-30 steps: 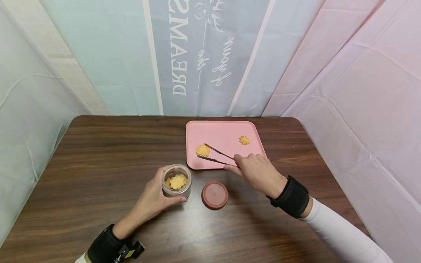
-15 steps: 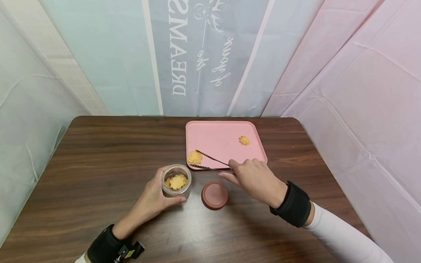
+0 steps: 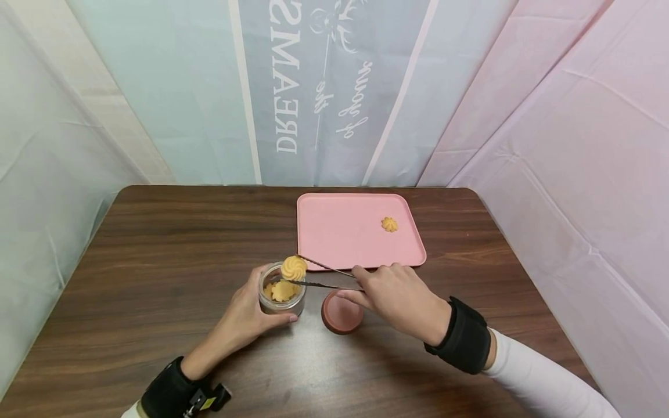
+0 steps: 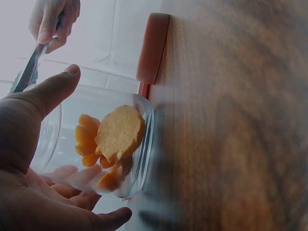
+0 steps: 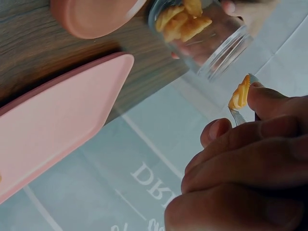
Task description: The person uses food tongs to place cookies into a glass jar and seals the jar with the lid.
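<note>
My left hand (image 3: 251,307) curls round a clear glass jar (image 3: 299,306) that stands on the table; several yellow cookies (image 4: 120,132) lie in its bottom. My right hand (image 3: 399,296) grips metal tongs (image 3: 329,286) by the handle end. Between the tong tips is a swirled round cookie (image 3: 294,268), held over the far right part of the jar's mouth. In the right wrist view that held cookie (image 5: 239,94) appears just outside the jar's rim. A brown-red round lid (image 3: 342,314) lies right of the jar, partly under my right fingers.
Behind the lid, a pink tray (image 3: 350,232) lies at the table's far side. One small star-shaped cookie (image 3: 389,224) sits on its right part. Fabric curtains (image 3: 198,87) hang along the table's back and sides.
The right hand has carried the swirled cookie in the tongs from the tray, leftward and nearer, to above the jar. The left hand and jar stay in place.
</note>
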### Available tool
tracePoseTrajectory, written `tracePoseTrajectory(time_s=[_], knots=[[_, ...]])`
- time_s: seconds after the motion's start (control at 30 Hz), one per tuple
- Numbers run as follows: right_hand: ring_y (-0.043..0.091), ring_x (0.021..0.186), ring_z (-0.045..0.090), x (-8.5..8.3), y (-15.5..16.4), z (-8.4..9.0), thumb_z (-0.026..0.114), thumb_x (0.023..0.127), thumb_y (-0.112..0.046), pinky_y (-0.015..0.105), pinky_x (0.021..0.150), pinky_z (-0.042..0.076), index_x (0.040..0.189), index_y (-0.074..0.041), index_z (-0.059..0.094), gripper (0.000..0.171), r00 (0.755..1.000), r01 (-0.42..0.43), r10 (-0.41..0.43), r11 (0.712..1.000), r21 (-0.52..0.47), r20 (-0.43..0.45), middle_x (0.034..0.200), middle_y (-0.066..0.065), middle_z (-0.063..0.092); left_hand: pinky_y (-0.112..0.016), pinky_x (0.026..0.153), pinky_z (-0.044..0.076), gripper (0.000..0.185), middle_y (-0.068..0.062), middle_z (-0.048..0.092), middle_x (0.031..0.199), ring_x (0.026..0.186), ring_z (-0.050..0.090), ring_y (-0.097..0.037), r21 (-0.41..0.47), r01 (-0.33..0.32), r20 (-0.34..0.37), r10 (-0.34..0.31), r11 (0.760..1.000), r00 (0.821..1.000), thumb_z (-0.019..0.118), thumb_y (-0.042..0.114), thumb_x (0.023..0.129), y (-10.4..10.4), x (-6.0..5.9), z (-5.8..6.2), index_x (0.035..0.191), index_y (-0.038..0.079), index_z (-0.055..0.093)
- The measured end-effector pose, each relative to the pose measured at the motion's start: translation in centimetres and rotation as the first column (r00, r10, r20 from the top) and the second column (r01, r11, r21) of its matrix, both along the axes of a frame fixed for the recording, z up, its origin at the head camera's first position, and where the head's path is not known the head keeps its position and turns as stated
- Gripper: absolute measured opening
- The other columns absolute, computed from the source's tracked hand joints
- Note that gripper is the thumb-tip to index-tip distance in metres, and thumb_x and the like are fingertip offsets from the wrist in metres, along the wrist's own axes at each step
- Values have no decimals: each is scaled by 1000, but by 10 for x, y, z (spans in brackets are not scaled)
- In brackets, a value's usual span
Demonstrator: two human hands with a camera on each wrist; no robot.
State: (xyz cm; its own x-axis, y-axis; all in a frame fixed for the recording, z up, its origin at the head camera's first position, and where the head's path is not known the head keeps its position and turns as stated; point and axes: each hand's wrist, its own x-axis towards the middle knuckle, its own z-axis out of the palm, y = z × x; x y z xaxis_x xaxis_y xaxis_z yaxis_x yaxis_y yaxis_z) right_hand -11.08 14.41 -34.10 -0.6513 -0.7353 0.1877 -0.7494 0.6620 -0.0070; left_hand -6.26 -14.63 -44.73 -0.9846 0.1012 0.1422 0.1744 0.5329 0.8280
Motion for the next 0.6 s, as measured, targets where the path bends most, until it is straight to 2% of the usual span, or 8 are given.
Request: tracePoseTrajectory(time_s=[0.13, 0.33, 0.6], knots=[[12, 45, 48, 2, -3, -1, 75, 94, -51, 28, 41, 35, 80, -16, 55, 43, 1000, 0, 0, 1000, 3, 18, 55, -10, 40, -59, 100, 51, 103, -21, 65, 135, 123, 64, -38, 2, -7, 5, 7, 1000, 1000, 103, 28, 66, 0, -1, 0, 146, 1, 45], [12, 48, 51, 4, -6, -2, 69, 98, -54, 29, 43, 37, 83, -17, 57, 42, 998, 16, -16, 1000, 14, 66, 56, -11, 41, -58, 100, 50, 102, -19, 66, 135, 123, 64, -36, 8, -6, 9, 6, 1000, 1000, 103, 30, 66, 1, 0, 1, 146, 2, 45], [13, 49, 52, 4, -8, -3, 69, 99, -54, 30, 43, 38, 81, -17, 57, 42, 998, -10, 9, 1000, 7, 64, 55, -12, 43, -60, 100, 50, 102, -20, 66, 134, 123, 64, -37, 12, -7, -13, 7, 1000, 1000, 104, 28, 65, 0, 0, 1, 145, 1, 46]])
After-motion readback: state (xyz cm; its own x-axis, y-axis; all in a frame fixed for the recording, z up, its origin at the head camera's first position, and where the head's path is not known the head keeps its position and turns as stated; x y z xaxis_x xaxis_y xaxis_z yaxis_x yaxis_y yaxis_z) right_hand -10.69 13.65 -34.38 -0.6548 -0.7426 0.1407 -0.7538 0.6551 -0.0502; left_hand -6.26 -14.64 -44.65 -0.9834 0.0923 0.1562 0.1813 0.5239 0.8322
